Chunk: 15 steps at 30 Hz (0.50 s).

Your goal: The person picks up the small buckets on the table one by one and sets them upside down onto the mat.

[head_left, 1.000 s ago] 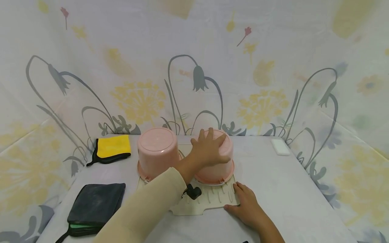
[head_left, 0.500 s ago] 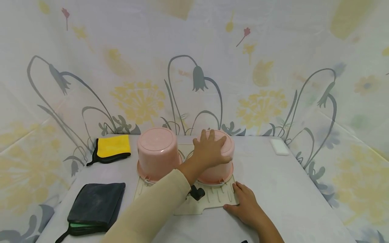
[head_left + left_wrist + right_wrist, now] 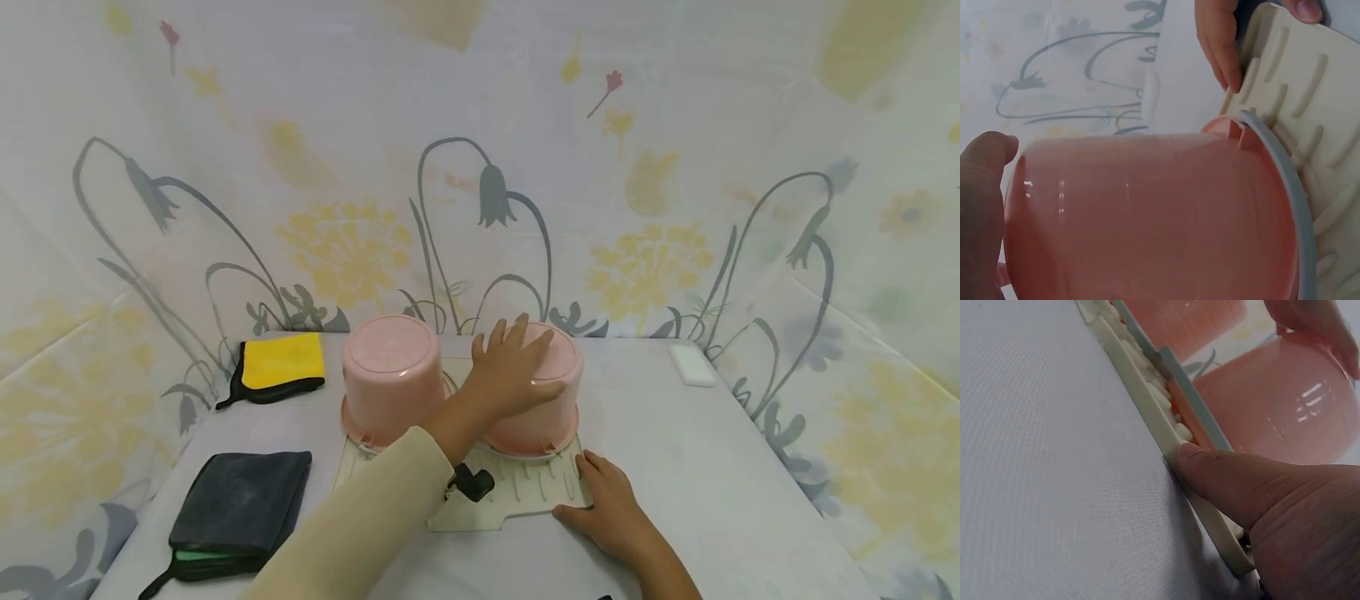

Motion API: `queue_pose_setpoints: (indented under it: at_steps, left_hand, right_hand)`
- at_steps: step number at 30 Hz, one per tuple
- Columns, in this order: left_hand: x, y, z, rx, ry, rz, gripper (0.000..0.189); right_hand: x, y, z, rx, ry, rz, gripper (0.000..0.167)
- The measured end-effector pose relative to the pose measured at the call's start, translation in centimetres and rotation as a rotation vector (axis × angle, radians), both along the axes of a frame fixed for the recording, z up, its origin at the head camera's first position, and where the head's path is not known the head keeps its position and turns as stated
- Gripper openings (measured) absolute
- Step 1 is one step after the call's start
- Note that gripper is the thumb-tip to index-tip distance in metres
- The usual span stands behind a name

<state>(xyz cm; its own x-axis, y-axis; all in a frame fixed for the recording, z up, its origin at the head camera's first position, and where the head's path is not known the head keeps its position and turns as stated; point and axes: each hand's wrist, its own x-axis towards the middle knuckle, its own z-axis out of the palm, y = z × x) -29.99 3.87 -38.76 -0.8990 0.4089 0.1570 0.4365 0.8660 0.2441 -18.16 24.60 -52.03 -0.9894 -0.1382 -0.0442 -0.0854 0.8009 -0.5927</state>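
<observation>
Two pink buckets stand upside down on a cream ribbed draining tray (image 3: 525,487), the left bucket (image 3: 392,383) and the right bucket (image 3: 551,408). My left hand (image 3: 504,371) reaches across and rests its spread fingers on the right bucket's upturned base. In the left wrist view its thumb (image 3: 988,153) lies beside the base, slightly off the pink wall, while a grey bucket handle (image 3: 1297,206) follows the rim. My right hand (image 3: 611,508) grips the tray's near right corner, thumb (image 3: 1222,475) against the front edge, fingers along the side. The palm of the left hand is hidden.
On the left lie a folded yellow cloth (image 3: 281,362) with black edging and a folded dark grey cloth (image 3: 236,504). A white block (image 3: 693,364) lies at the back right of the white table (image 3: 720,500). A patterned curtain (image 3: 480,167) closes off the back.
The right bucket has shifted slightly to the right under my left hand, which moved a little right and then back left. My right hand has stayed on the tray's corner.
</observation>
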Motion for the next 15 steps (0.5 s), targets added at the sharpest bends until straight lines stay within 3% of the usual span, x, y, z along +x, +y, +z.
queue_pose_setpoints:
  at_steps: [7,11,15]
  left_hand:
    - [2.3,-3.4,0.3,0.020,0.067,0.060,0.082]
    - [3.8,-5.5,0.9,0.028,0.092,0.084,0.088]
    - [4.9,-7.9,1.5,0.047,0.081,0.095,0.095]
  right_hand:
    - [-0.4,0.6,0.7,0.035,-0.013,0.012,0.101]
    - [-1.1,2.0,2.3,0.116,-0.019,-0.009,0.094]
    - [-2.1,4.0,4.1,0.240,0.069,0.012,0.083]
